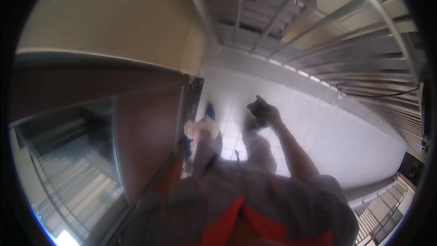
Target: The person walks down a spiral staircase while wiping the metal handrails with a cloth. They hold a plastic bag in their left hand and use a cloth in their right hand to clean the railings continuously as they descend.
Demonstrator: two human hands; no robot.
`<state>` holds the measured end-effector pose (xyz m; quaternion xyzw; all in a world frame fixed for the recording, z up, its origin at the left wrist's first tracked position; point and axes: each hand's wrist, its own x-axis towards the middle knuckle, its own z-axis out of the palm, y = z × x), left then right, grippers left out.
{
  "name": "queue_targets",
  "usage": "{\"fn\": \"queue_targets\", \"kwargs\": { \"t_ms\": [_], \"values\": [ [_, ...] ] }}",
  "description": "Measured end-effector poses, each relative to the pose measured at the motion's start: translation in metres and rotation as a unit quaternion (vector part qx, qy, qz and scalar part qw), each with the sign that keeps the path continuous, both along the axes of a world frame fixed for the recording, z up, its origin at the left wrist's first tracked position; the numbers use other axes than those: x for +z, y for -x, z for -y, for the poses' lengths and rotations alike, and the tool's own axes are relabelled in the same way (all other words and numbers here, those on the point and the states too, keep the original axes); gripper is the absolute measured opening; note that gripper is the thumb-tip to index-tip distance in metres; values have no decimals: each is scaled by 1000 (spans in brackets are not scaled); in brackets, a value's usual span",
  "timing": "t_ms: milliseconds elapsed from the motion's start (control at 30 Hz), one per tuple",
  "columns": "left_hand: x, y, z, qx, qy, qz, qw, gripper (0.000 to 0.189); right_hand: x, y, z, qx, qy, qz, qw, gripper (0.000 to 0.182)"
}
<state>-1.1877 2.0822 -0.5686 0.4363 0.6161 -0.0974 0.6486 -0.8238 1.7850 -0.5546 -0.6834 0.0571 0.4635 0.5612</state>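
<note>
My right hand (274, 118) is closed around a dark handheld object (259, 106), out in front of my right leg and above the floor. Blur hides what kind of object it is. On the left, a pale, blurred shape (202, 127) lies in front of my left leg, with a small blue piece (187, 146) below it. My left hand cannot be made out clearly there, nor can its grip. Past the pale shape shows the tip of a blue shoe (210, 111).
White floor tiles (307, 136) run along a low kerb (266, 63) topped by a metal railing (286, 3). To my left stand a tan wall (112, 20) and a dark reddish-brown panel (150, 130) with a glass pane (75, 150). Stair-like steps show beyond the railing.
</note>
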Motion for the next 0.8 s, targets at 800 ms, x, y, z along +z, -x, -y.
{"fn": "queue_targets", "kwargs": {
  "t_ms": [800],
  "values": [
    [29, 70, -51, 115, -5, 39, 993, 46, 418, -144, -320, -52, -66, 791, 606, 33]
  ]
}}
